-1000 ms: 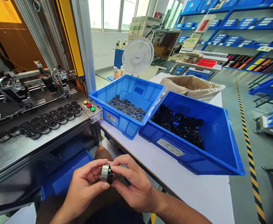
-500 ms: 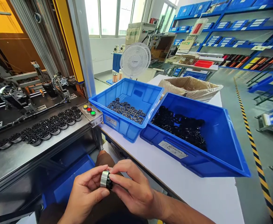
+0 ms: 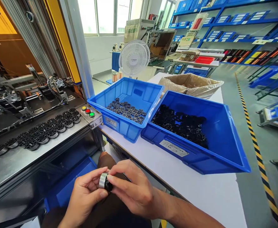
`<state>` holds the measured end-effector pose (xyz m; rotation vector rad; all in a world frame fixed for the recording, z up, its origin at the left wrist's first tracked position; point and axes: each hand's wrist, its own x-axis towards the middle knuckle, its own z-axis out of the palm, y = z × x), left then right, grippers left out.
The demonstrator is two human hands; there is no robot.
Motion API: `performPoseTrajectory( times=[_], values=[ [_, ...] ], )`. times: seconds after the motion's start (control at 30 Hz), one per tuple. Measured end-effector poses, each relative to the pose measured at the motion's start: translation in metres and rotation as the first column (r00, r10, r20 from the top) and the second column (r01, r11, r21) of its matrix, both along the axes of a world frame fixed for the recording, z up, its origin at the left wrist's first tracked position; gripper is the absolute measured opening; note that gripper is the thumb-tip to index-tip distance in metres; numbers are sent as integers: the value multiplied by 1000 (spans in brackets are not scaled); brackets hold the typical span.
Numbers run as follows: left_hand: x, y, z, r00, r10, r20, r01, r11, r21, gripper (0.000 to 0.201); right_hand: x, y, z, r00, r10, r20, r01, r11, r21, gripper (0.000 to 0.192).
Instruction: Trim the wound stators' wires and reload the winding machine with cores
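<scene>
While both hands meet low in the frame, just left of centre, a small round metal part (image 3: pixel 103 181) with a silver rim and a dark end sits pinched between them. From the left side of it, the left hand (image 3: pixel 85 196) grips the silver rim with thumb and fingertips. From the right, the right hand (image 3: pixel 131 191) closes its fingertips on the dark end; how far that end is seated cannot be told. The part is held in the air above the person's lap, just off the near edge of the white table (image 3: pixel 200 190).

Further up the table, at centre frame, a blue bin (image 3: pixel 129 129) holds a shallow layer of similar ring-shaped parts. Touching its right side, a larger blue bin (image 3: pixel 222 152) holds a heap of black pieces. Behind that stands a cardboard box (image 3: pixel 191 84) lined with plastic, and a white desk fan (image 3: pixel 134 58) stands beyond the bins.

On the left, a steel machine ledge (image 3: pixel 15 161) carries a row of round parts (image 3: pixel 46 131), ending near a button panel (image 3: pixel 88 112) with yellow, red and green buttons. Blue shelving (image 3: pixel 236 28) fills the upper right.
</scene>
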<state>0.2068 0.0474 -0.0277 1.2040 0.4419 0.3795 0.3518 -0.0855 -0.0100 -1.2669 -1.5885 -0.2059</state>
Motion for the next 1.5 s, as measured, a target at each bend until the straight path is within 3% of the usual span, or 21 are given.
performPoseTrajectory(
  times=[0.13,0.33,0.47,0.57,0.63,0.7,0.8,0.93,1.07,1.2,1.33,1.43,1.5],
  values=[
    [1,2,-2,1000,-4,-9,4,1000,-5,44,0,-1,0,1000,-10,-14,9,999,-48,34],
    [0,-2,-8,1000,-18,6,18,1000,21,44,-1,1,-4,999,-48,-6,48,999,-5,39],
    [-2,-14,-13,999,45,-19,-45,999,9,50,-1,6,-16,996,-80,-34,80,997,15,44],
    [-5,-21,-14,999,50,-12,-50,998,-37,47,6,10,-24,964,29,-263,-42,998,-47,56],
    [-7,-24,-14,1000,25,5,-25,999,-29,44,10,12,-28,883,126,-453,-195,975,-108,67],
    [-10,-25,-16,1000,20,21,-20,999,30,42,12,14,-32,798,176,-577,-310,940,-142,60],
    [-13,-25,-21,998,56,38,-60,992,114,43,6,16,-36,741,176,-647,-355,922,-156,41],
    [-12,-27,-24,991,132,36,-135,982,136,36,-7,18,-41,811,123,-572,-213,973,-93,33],
    [-10,-30,-26,990,116,79,-121,991,59,35,-9,19,-42,837,134,-531,-161,987,-5,45],
    [-10,-33,-31,988,108,113,-117,990,76,44,-11,19,-43,799,89,-594,-145,988,-47,34],
    [-9,-33,-34,988,137,69,-144,983,110,36,-21,17,-42,787,16,-617,-119,985,-127,27],
    [-8,-28,-25,999,52,17,-53,990,130,35,0,4,-29,870,-21,-493,-93,974,-206,41],
    [-7,-21,-16,1000,7,-7,-6,988,155,33,43,-12,-13,948,-111,-297,38,970,-241,51]
  ],
)
